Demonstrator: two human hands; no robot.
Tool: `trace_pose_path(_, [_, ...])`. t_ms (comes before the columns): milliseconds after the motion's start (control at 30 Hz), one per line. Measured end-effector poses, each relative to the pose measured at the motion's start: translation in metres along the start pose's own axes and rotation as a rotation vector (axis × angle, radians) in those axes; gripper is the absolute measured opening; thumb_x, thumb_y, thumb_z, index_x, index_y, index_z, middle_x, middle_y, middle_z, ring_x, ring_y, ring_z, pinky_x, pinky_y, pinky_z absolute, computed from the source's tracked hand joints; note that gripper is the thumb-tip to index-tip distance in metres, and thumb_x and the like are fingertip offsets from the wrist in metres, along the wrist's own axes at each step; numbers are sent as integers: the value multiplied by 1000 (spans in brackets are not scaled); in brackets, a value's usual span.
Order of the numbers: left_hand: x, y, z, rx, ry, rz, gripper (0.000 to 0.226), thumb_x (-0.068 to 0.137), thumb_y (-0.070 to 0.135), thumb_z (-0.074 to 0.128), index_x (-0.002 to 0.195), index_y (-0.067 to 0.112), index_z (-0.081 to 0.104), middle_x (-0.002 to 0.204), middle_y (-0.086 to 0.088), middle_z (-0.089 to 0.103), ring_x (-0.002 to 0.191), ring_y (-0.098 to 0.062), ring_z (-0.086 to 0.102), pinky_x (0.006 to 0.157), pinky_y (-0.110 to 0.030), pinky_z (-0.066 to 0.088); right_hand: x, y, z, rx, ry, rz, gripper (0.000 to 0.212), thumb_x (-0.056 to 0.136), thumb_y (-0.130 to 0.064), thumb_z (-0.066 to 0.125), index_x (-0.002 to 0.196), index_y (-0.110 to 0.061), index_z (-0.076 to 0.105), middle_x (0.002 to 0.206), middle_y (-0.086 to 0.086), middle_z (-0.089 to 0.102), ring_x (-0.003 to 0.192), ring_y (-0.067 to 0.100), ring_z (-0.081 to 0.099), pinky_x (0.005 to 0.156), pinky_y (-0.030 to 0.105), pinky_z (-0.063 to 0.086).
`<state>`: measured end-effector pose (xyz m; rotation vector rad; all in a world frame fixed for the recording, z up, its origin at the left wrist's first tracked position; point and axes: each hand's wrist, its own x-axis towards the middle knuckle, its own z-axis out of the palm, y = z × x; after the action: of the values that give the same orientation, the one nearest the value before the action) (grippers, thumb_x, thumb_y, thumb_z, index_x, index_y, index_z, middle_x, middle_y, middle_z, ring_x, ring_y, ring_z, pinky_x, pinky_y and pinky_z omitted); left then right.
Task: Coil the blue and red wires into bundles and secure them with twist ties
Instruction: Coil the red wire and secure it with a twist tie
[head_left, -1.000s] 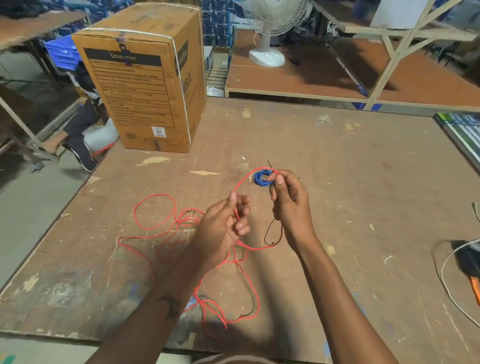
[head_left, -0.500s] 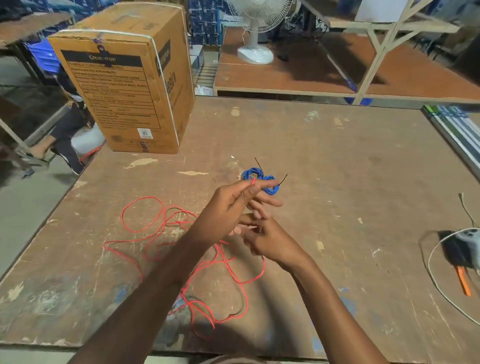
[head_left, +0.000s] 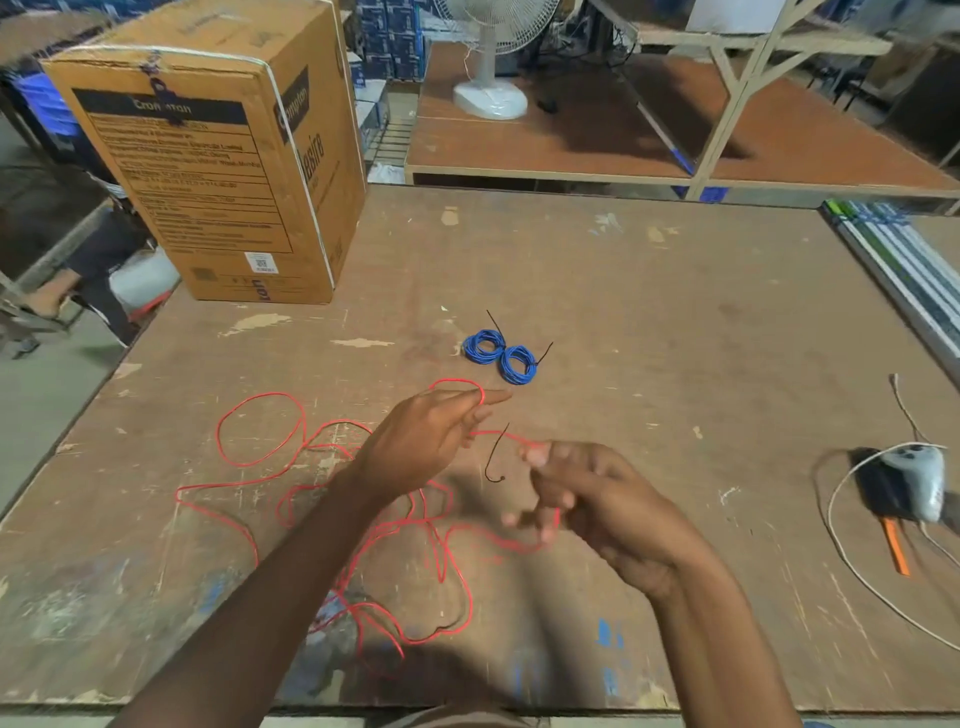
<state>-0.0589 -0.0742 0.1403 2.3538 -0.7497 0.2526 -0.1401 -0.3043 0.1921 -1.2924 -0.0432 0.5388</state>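
Observation:
The blue wire (head_left: 501, 356) lies on the table as two small tied coils, black tie ends sticking out. The red wire (head_left: 260, 431) sprawls loose across the table's near left. My left hand (head_left: 426, 439) pinches the red wire's end between its fingertips, just below the blue coils. My right hand (head_left: 582, 499), blurred, has the red wire running through its fingers to the right of the left hand. A black twist tie (head_left: 496, 454), curved like a hook, lies on the table between the two hands.
A large cardboard box (head_left: 223, 171) stands at the table's back left. At the right edge lie a grey and black tool (head_left: 906, 486) with a white cord and an orange-handled tool (head_left: 894, 545). A person's legs (head_left: 98, 270) are beyond the left edge.
The blue coils have been set down on the table, free of both hands. My hands have dropped toward me and spread apart, drawing the red wire between them.

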Motion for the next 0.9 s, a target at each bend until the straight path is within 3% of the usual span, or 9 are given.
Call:
trace_pose_path(67, [-5, -2, -6, -24, -13, -64, 41, 114, 41, 36, 132, 31, 72, 109, 29, 71, 102, -1, 67, 94, -32, 52, -7, -15, -7, 178, 34, -103, 24, 107, -16, 55, 111, 2, 70, 65, 0, 38, 45, 12, 46, 86, 55, 63])
trace_pose_path(167, [-9, 2, -13, -73, -189, -119, 45, 113, 49, 31, 115, 36, 75, 106, 29, 68, 102, -3, 65, 96, -40, 51, -3, -29, -15, -225, 145, -282, 29, 113, -18, 49, 122, -10, 76, 73, 0, 47, 55, 14, 36, 60, 30, 45])
trace_pose_path(267, [-11, 22, -16, -209, -299, -96, 44, 115, 43, 34, 110, 31, 76, 94, 12, 72, 85, -13, 66, 88, -41, 51, 15, -41, -12, -737, 295, -526, 28, 116, -23, 50, 112, -27, 77, 79, -10, 60, 67, 8, 52, 68, 26, 40])
trace_pose_path(367, [-7, 43, -17, -500, -325, -131, 45, 116, 29, 36, 110, 18, 79, 63, 11, 46, 60, -10, 38, 65, -21, 40, 44, -44, -7, -670, 517, -738, 23, 114, -13, 54, 113, -18, 76, 89, -8, 71, 85, 13, 69, 78, 26, 48])
trace_pose_path(500, [-6, 61, -22, -754, -278, -18, 45, 115, 28, 34, 115, 14, 77, 66, -5, 24, 59, -15, 26, 63, -52, 35, 92, -22, -5, -438, 525, -646, 10, 106, -15, 68, 105, -21, 76, 99, -4, 77, 94, 26, 75, 69, 38, 52])
trace_pose_path(600, [-4, 54, 1, -683, -22, -38, 38, 112, 53, 34, 127, 46, 68, 69, 9, 41, 61, -4, 37, 61, -37, 24, 98, 15, 1, -490, 385, -580, 18, 103, -15, 68, 105, -31, 77, 105, -6, 78, 105, 21, 74, 89, 51, 60])
trace_pose_path(667, [-1, 53, 17, -723, -9, -10, 35, 107, 66, 34, 133, 60, 58, 75, 20, 49, 69, 2, 45, 70, -31, 27, 91, 38, 11, -553, 330, -502, 39, 102, -10, 58, 94, -44, 74, 92, -13, 75, 92, 9, 72, 76, 40, 58])
trace_pose_path(767, [15, 77, -23, -848, -17, -122, 43, 114, 22, 30, 137, 9, 64, 68, 2, 36, 57, -12, 35, 57, -26, 33, 76, 65, 27, -583, 308, -437, 59, 108, -4, 54, 78, -54, 64, 70, -24, 65, 67, -2, 60, 65, 19, 42])
trace_pose_path(900, [27, 74, -36, -759, 154, -112, 41, 116, 17, 31, 143, 5, 59, 73, -5, 55, 65, -22, 57, 69, -29, 50, 55, 70, 39, -664, 185, -466, 28, 115, -33, 48, 103, -51, 65, 81, -9, 69, 82, 16, 70, 81, 42, 55])
